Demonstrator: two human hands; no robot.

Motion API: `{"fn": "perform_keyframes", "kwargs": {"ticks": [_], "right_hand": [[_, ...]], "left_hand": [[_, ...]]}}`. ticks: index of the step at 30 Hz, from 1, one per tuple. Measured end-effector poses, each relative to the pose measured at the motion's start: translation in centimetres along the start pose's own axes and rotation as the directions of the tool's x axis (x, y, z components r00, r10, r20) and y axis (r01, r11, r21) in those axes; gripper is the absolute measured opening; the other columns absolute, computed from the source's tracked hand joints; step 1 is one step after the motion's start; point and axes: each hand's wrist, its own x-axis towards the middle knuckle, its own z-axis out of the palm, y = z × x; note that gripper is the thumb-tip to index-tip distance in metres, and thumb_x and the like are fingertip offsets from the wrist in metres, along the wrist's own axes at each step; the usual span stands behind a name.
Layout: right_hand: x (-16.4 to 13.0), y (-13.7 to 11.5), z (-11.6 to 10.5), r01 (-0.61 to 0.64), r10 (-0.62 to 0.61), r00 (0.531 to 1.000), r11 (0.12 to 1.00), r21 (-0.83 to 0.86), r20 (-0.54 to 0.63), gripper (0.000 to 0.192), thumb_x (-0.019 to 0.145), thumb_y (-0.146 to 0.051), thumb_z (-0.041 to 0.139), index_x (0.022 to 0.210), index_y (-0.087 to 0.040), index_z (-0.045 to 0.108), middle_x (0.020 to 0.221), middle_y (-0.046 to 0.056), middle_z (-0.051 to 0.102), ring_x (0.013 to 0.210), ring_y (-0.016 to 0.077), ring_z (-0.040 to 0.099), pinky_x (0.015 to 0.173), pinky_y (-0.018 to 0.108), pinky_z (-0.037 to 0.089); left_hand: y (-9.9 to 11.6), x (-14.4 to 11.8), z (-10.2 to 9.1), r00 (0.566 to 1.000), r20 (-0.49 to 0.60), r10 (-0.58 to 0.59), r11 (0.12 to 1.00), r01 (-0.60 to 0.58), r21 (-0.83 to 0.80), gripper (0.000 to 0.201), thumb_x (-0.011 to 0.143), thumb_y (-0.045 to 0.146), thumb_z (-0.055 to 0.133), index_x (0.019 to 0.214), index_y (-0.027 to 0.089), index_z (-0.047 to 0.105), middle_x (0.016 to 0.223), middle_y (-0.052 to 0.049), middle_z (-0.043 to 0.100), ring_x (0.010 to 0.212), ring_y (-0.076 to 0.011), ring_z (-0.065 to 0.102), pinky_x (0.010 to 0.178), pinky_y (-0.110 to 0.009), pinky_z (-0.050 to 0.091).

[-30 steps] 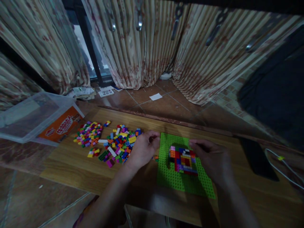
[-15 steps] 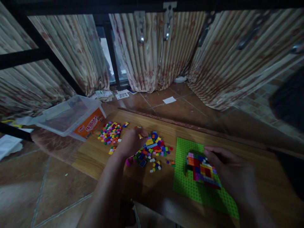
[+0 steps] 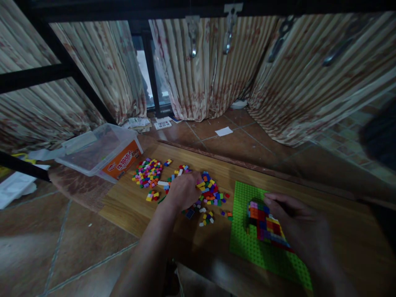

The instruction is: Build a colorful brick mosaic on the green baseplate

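Left hand (image 3: 183, 190) palm down on the pile of loose bricks (image 3: 208, 192), fingers curled into it; cannot tell if it has pinched a brick, fingertips hidden. Right hand (image 3: 301, 227) rests on the right side of the green baseplate (image 3: 244, 243), fingers loosely bent, fingertips touching the right edge of the brick build (image 3: 266, 225), not clamped on anything visible. The two hands are well apart. Build is a flat multicolour patch, red, orange, blue, yellow, pink, sitting near the middle of the baseplate. Baseplate lies flat on the wooden board (image 3: 130, 206). Second, tighter heap of small bricks (image 3: 147, 173) left of the main pile, a few strays between pile and baseplate. Clear plastic tub (image 3: 99, 150) with orange label just off the board's left corner. Striped curtains (image 3: 213, 70) behind, tiled floor (image 3: 62, 247) around.
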Motion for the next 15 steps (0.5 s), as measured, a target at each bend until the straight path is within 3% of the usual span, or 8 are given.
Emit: {"fn": "perform_keyframes", "kwargs": {"ticks": [4, 8, 10, 12, 15], "right_hand": [[-0.1, -0.1, 0.3, -0.011, 0.010, 1.000, 0.999, 0.033, 0.006, 0.027, 0.073, -0.047, 0.071, 0.088, -0.024, 0.076, 0.090, 0.004, 0.077, 0.081, 0.0239, 0.072, 0.076, 0.037, 0.059], [-0.3, -0.4, 0.6, -0.015, 0.014, 0.999, 0.999, 0.048, 0.035, 0.024, 0.077, -0.044, 0.069, 0.088, -0.024, 0.075, 0.090, 0.005, 0.076, 0.081, 0.0226, 0.071, 0.073, 0.035, 0.057], [-0.6, -0.9, 1.0, -0.002, -0.003, 0.995, 0.998, 0.058, 0.096, 0.024, 0.080, -0.043, 0.067, 0.091, -0.023, 0.074, 0.091, 0.005, 0.075, 0.081, 0.0214, 0.069, 0.072, 0.034, 0.056], [-1.1, -1.8, 1.6, 0.012, -0.028, 0.983, 0.996, 0.091, 0.184, 0.027, 0.083, -0.042, 0.064, 0.099, -0.023, 0.072, 0.094, 0.005, 0.073, 0.080, 0.0192, 0.067, 0.069, 0.031, 0.054], [-2.0, -3.3, 2.7, 0.001, -0.065, 0.954, 0.977, 0.212, 0.293, 0.039, 0.084, -0.038, 0.063, 0.121, -0.026, 0.062, 0.110, 0.005, 0.069, 0.074, 0.0140, 0.063, 0.064, 0.027, 0.053]], "left_hand": [[-0.7, 0.0, -0.1, 1.000, -0.025, 0.019, 0.998, -0.020, -0.055, 0.018, 0.074, 0.019, 0.060, 0.091, 0.019, 0.065, 0.092, -0.007, 0.072, 0.084, -0.0240, 0.066, 0.074, -0.032, 0.048], [-1.3, -0.3, -1.0, 0.996, -0.012, 0.093, 0.934, -0.092, -0.345, 0.014, 0.076, 0.025, 0.063, 0.087, 0.018, 0.065, 0.084, -0.004, 0.069, 0.076, -0.0183, 0.063, 0.068, -0.027, 0.047], [-1.1, -0.5, -1.6, 0.988, 0.044, 0.145, 0.809, -0.093, -0.580, 0.017, 0.076, 0.029, 0.066, 0.087, 0.017, 0.064, 0.079, -0.002, 0.066, 0.069, -0.0145, 0.059, 0.063, -0.025, 0.046], [-0.5, -0.8, -2.1, 0.974, 0.118, 0.194, 0.628, -0.030, -0.778, 0.022, 0.074, 0.031, 0.070, 0.089, 0.016, 0.063, 0.077, -0.001, 0.064, 0.066, -0.0121, 0.057, 0.061, -0.023, 0.045], [1.0, -1.2, -2.2, 0.950, 0.181, 0.256, 0.418, 0.060, -0.906, 0.025, 0.070, 0.030, 0.076, 0.087, 0.016, 0.064, 0.075, 0.000, 0.063, 0.064, -0.0102, 0.055, 0.060, -0.022, 0.045]]}}
